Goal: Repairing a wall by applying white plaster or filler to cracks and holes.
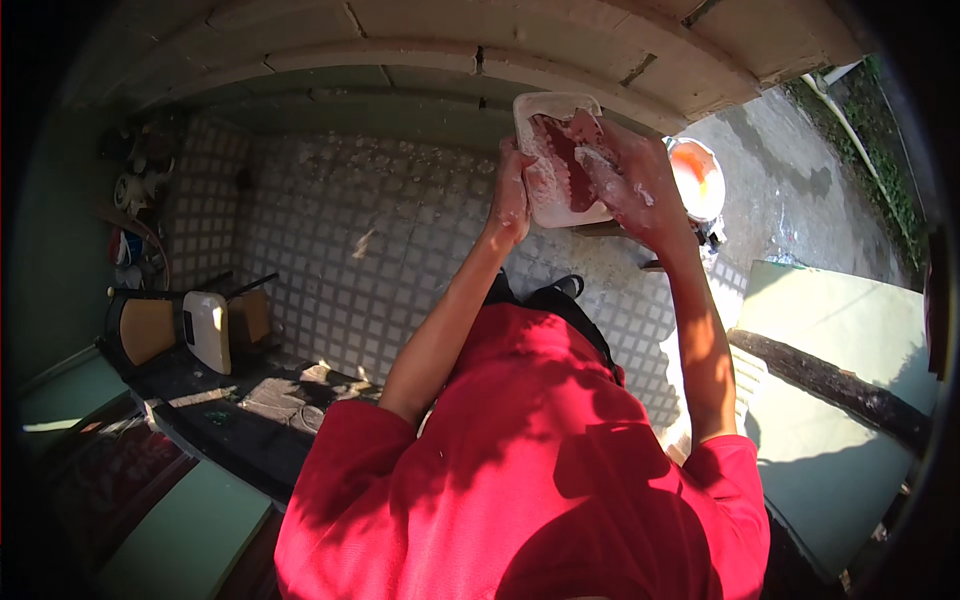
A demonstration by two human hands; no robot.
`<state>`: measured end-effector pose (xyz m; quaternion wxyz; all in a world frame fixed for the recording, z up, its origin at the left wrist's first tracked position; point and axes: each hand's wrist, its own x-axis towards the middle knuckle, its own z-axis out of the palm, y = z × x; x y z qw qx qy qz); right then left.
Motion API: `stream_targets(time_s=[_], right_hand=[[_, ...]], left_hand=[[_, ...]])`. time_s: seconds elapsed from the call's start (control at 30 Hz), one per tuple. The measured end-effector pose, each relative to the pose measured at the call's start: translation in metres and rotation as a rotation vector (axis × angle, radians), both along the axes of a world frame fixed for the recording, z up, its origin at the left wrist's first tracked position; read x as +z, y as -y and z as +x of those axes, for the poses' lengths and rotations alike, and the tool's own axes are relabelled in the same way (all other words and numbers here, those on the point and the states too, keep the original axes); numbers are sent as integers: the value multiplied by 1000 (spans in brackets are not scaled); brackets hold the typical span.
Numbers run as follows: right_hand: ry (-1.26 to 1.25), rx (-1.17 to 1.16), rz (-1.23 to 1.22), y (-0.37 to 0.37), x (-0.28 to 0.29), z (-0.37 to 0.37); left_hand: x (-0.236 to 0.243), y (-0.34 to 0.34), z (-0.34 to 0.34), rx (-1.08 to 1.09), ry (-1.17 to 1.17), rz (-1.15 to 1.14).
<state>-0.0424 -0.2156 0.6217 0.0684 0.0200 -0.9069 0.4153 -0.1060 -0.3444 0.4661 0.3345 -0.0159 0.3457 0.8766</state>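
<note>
My left hand [512, 193] grips the left side of a white rectangular plastic tub [534, 110], held out in front of me. Inside the tub lies a reddish mass [572, 172] with ragged edges, partly coated in white, paste-like stuff. Over the tub's right side, my right hand [640, 190] is bent inward, its fingers against the contents and smeared with white. Whether those fingers pinch a separate piece cannot be made out. White smears also show on my left fingers.
To the right of my right hand stands a white bucket [696, 180] with orange inside. Pale panels [830, 310] and a dark log [830, 385] lie at the right. A chair [145, 328] is at the left, and a curved ledge [420, 55] runs along the far side.
</note>
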Motion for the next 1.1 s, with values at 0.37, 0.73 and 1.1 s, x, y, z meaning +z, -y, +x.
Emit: stream_targets(time_s=[0.37, 0.73, 1.1], right_hand=[[-79, -200, 72, -23, -23, -2], [-162, -223, 121, -15, 3, 2], [-74, -117, 75, 6, -14, -7]], left_hand=[[10, 0, 7, 26, 6, -85], [14, -1, 4, 77, 169, 37], [3, -5, -1, 50, 146, -55]])
